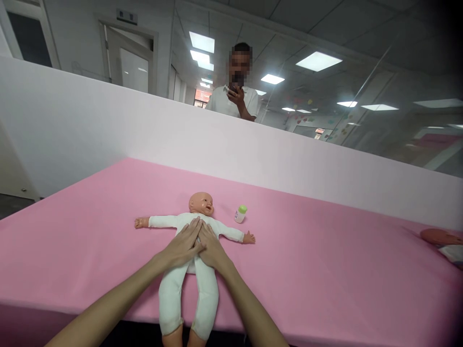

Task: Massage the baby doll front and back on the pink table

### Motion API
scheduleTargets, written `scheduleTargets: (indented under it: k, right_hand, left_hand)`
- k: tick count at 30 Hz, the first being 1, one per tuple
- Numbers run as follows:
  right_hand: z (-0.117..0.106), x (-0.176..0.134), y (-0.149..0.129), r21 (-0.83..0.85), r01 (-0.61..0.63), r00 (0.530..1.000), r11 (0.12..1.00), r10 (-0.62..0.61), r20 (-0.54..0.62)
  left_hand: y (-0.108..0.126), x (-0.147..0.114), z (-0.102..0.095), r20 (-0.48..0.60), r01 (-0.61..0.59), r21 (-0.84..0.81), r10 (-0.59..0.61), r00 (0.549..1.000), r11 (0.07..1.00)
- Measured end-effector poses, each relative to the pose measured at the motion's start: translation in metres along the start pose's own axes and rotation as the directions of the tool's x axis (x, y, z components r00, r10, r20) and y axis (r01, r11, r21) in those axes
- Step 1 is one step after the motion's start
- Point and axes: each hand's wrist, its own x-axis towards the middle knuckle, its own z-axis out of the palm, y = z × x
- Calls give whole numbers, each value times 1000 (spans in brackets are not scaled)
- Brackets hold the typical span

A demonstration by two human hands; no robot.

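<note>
A baby doll (188,284) with a white cloth body lies on its back, arms spread wide and head turned to the right. Both my hands rest flat on its chest and belly. My left hand (183,243) has its fingers stretched out, pointing up toward the doll's neck. Beside it, my right hand (211,246) also lies flat, fingers extended, with the fingertips and thumbs of the two hands meeting. Neither hand grips anything. Just beyond the doll's right-side arm stands a small clear bottle with a green cap (240,214).
A pink-covered table (307,270) carries the doll, whose feet hang past its near edge. Another doll (443,241) lies at the far right, partly cut off. Behind the table runs a white partition (231,140) with glass above, where a person (237,96) holding a phone shows.
</note>
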Motion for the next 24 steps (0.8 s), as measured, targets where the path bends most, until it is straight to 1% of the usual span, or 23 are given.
scheduleTargets:
  k: [4, 7, 10, 12, 15, 17, 19, 20, 21, 22, 24]
  right_hand:
    - [0, 13, 11, 18, -139, 986, 990, 141, -91]
    - [1, 10, 20, 78, -224, 964, 971, 233, -130]
    - [2, -1, 27, 160, -290, 938, 944, 313, -149]
    - [2, -10, 29, 212, -324, 924, 922, 356, -136]
    - [-1, -29, 24, 276, -353, 916, 894, 391, -93]
    - [-6, -41, 15, 306, -341, 925, 889, 376, -59]
    - [-11, -51, 5, 313, -298, 947, 902, 321, -22]
    - [-14, -54, 0, 307, -268, 959, 913, 283, -4]
    - [-15, -55, -5, 295, -234, 971, 927, 240, 13]
    - [-17, -55, -9, 279, -194, 981, 941, 193, 29]
    - [-16, -51, -13, 246, -110, 994, 963, 102, 43]
  left_hand:
    - [-14, 22, 1, -26, 92, 23, -91, 996, 996]
    - [-25, 25, -1, -64, 146, 10, -145, 987, 989]
    - [-33, 18, -6, -56, 232, -52, -234, 971, 971]
    - [-39, 8, -9, -44, 271, -134, -279, 959, 953]
    - [-45, -9, -12, -75, 256, -338, -297, 952, 906]
    - [-42, -21, -14, -38, 236, -399, -274, 961, 886]
    - [-31, -32, -16, 61, 228, -335, -220, 974, 914]
    - [-23, -35, -17, 117, 219, -283, -194, 974, 934]
    - [-15, -38, -17, 150, 201, -248, -167, 974, 948]
    - [-8, -39, -16, 154, 173, -247, -138, 978, 953]
    - [3, -36, -10, 94, 114, -344, -86, 992, 932]
